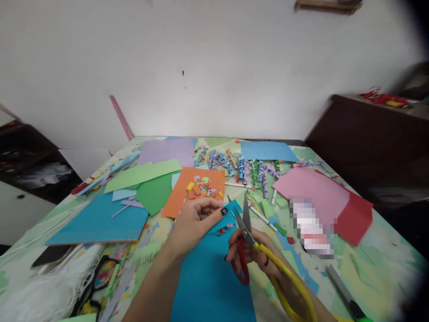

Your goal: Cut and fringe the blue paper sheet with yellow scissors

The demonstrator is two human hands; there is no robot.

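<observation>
My left hand (194, 223) pinches the top edge of a blue paper sheet (211, 281) that lies on the table in front of me. My right hand (254, 259) grips scissors (246, 223) with one red and one yellow handle. Their blades are open and point upward, just right of the blue sheet's top corner. Small coloured paper bits lie around the blades and on an orange sheet (187, 197) just beyond my left hand.
Green (144, 174), purple (167, 150), blue (97, 219), pink (311, 188) and red (355, 214) sheets cover the table. A row of curled paper rolls (241, 167) lies at the back. White cord (50, 286) piles at the left. A dark cabinet (368, 138) stands right.
</observation>
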